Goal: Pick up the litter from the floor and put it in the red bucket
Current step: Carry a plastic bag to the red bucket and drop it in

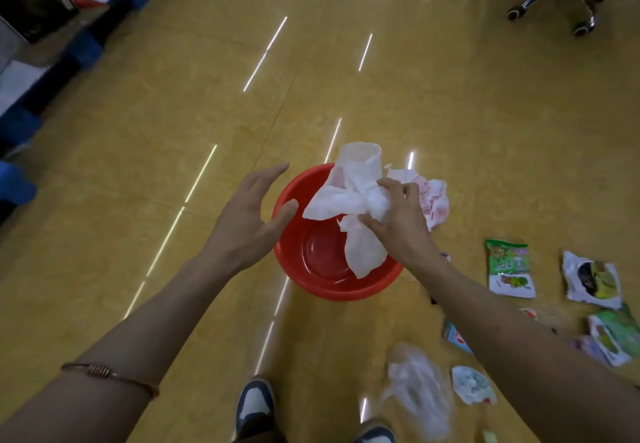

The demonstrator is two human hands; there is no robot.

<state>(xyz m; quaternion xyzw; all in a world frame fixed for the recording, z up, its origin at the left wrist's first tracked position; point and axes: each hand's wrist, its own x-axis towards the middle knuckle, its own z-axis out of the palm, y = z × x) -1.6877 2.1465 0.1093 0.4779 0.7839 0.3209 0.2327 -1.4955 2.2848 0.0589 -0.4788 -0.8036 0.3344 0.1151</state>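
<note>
The right hand (398,214) pinches a white tissue (349,200) over the red bucket (294,255); the left hand (252,214) hovers open at the bucket's left rim. The limp tissue could drape over the rim or drift out when released. Wrappers (509,269) remain on the floor to the right.

The left forearm (145,324) and right forearm (512,335) are bare as far as the view shows, as are the left hand (247,224) and right hand (398,224). A thin bracelet (110,375) circles the left forearm: reddish cord with a short coil of copper-coloured wire. The sneakers are navy with white panels; the left shoe (255,404) shows most of its top, the right shoe (375,435) only its toe.
</note>
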